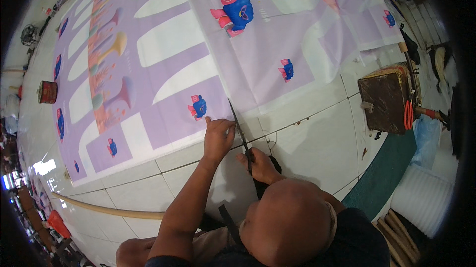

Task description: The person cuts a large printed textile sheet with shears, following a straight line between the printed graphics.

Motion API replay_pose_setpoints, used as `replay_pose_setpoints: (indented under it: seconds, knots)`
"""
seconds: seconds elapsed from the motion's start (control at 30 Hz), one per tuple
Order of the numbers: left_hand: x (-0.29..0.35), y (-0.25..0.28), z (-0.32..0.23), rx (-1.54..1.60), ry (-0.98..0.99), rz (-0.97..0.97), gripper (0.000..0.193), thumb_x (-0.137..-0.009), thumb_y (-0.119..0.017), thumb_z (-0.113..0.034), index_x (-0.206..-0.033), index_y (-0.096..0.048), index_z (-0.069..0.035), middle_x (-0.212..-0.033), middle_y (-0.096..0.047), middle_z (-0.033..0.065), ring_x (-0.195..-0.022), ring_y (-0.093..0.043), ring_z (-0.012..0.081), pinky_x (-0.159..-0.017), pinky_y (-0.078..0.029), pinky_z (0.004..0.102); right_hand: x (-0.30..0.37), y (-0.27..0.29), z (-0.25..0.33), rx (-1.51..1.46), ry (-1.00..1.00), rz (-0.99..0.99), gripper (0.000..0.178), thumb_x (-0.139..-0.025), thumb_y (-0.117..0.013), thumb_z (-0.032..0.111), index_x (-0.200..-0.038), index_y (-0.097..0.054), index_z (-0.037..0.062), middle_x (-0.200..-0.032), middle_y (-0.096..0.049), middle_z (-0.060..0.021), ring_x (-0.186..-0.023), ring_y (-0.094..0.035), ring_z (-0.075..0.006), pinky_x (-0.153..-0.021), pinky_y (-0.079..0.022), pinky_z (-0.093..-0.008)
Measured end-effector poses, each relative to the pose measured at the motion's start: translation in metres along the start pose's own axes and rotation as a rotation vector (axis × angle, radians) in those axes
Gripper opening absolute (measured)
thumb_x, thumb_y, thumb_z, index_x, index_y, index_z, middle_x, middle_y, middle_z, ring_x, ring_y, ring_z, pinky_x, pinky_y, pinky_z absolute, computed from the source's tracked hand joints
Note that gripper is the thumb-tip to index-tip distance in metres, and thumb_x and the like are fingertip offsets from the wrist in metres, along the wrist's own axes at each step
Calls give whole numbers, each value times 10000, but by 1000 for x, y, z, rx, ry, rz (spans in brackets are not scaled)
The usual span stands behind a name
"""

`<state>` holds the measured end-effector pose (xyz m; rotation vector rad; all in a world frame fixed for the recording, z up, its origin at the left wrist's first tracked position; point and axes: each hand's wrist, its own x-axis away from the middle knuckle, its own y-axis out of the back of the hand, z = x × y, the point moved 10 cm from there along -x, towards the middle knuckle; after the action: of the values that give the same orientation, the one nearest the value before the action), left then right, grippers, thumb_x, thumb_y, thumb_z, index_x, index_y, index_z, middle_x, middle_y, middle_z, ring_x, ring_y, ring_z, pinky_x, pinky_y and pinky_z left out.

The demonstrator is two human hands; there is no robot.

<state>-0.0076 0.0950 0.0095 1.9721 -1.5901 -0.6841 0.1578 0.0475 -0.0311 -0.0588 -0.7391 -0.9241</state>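
Student: Where is the printed sheet (173, 113) laid, and where is it met by the dark scissors (241, 130)?

Instructor: The sheet is spread over the tiled floor (302, 148), across the far and left parts of the scene. The scissors are set at its near side, with the tip directed away, at the border between the deeper purple left part and the paler right part. Whether the blades are parted cannot be told.

Student: How are the hands held?

Instructor: The handles are gripped in the right hand (264, 167), its fingers curled. The left hand (218, 138) is placed just left of the blades, on the near side of a small blue printed figure (199, 107); its fingers are bent, but whether the sheet is pinched or merely pressed cannot be told.

Student: How is the cut judged to be best made?

Instructor: Light tension is best supplied by the left hand, so that the sheet is not drawn into the blades. Its fingertips are best kept clear of the cutting line, since little room is left there. The scissors are best aligned with the border, and the creased right part is best smoothed, lest a fold be caught.
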Motion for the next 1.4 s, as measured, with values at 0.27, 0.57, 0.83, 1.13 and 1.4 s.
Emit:
replay_pose_setpoints:
  seconds: [0.27, 0.57, 0.83, 1.13, 1.4]
  knots:
    - [2, -3, 1, -33, -37, 29, 217, -803, -721, -89, -1012, -687, -42, -1004, -640, 151, -1026, -601, 353, -1143, -271, 598, -10, 3, 4, -37, 99, -14, 470, -951, -657, 473, -818, -558, 33, -670, -583, -57, -606, -566, -164, -582, -449, -347]
    - [22, -26, -15, -440, -172, 226, 421, -786, -662, -176, -1189, -632, -56, -1213, -583, 129, -1234, -514, 314, -1129, -305, 563, -27, 12, 28, 48, 86, -73, 518, -934, -666, 503, -807, -557, 12, -673, -580, -92, -656, -570, -193, -620, -453, -348]
    - [31, -27, -21, -445, -168, 219, 554, -847, -600, -207, -1352, -523, 8, -1254, -554, 148, -1257, -487, 336, -1097, -356, 448, -27, 14, 21, 30, 140, -95, 510, -930, -678, 493, -778, -548, 24, -634, -548, -63, -605, -536, -156, -574, -438, -334]
    - [28, -31, -19, -443, -143, 250, 536, -883, -576, -227, -1361, -508, 7, -1259, -552, 150, -1263, -482, 335, -1087, -369, 452, -61, 14, 27, 62, 166, -106, 531, -937, -661, 511, -770, -519, 26, -611, -526, -40, -509, -529, -132, -483, -415, -305]
    - [23, -30, -23, -490, -161, 261, 598, -849, -624, -250, -1374, -497, 6, -1188, -567, 119, -1148, -522, 293, -1001, -410, 423, -60, 9, 28, -56, 105, -28, 544, -938, -643, 532, -797, -539, 17, -637, -551, -60, -541, -563, -163, -518, -443, -317]
